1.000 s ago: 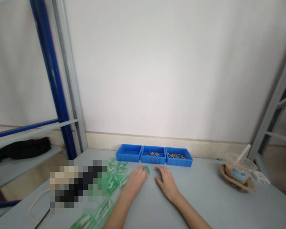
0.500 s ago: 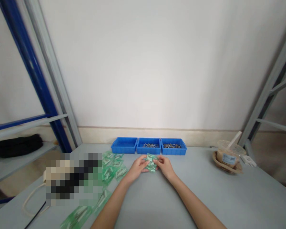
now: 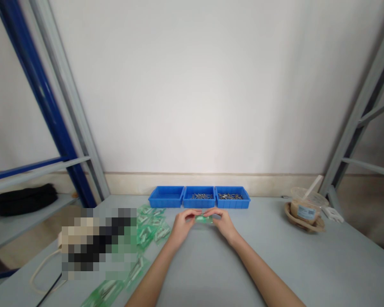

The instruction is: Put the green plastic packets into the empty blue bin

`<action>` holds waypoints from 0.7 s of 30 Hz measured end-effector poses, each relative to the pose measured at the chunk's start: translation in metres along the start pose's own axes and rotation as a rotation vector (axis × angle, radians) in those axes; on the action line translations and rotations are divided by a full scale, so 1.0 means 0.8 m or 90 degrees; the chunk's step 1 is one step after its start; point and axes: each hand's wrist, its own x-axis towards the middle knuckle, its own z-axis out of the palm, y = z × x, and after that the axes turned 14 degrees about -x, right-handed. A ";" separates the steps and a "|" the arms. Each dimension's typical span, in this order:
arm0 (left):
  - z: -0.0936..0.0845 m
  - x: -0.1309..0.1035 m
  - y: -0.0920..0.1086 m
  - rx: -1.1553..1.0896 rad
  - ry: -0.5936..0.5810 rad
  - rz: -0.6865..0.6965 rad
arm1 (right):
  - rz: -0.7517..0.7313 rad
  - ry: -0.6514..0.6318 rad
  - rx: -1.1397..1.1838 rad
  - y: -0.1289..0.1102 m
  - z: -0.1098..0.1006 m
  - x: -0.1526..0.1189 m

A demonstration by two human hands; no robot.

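Nearest on the grey surface (image 3: 275, 256), green packets (image 3: 147, 232) lie scattered to the left. Just beyond, the left hand (image 3: 182, 225) and right hand (image 3: 223, 224) each pinch one end of a small green packet (image 3: 204, 219), seemingly lifted just above the surface. Farther back stand three blue bins (image 3: 199, 197), the middle and right ones holding small metal parts.

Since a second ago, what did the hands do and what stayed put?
Both hands lay flat on the table then. The left hand and right hand have since picked up a green packet and now hold it between them, turned edge-on, just above the table. The three blue bins, the pile of green packets at the left and the cup at the right stayed where they were.
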 end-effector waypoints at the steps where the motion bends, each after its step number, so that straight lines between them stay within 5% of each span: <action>1: 0.000 0.000 0.001 0.010 0.003 -0.001 | 0.009 0.008 0.001 0.000 0.000 0.000; 7: 0.001 0.001 -0.002 -0.019 -0.030 -0.090 | 0.141 -0.043 0.115 0.010 0.010 0.002; 16: -0.006 -0.001 -0.007 -0.012 -0.033 -0.099 | 0.125 -0.042 0.006 0.015 0.011 -0.002; 18: -0.025 0.007 -0.003 0.026 0.022 -0.079 | 0.110 -0.054 -0.078 0.011 0.013 -0.006; 21: -0.069 0.035 0.014 0.120 0.230 -0.040 | 0.092 -0.110 -0.223 0.002 0.016 -0.013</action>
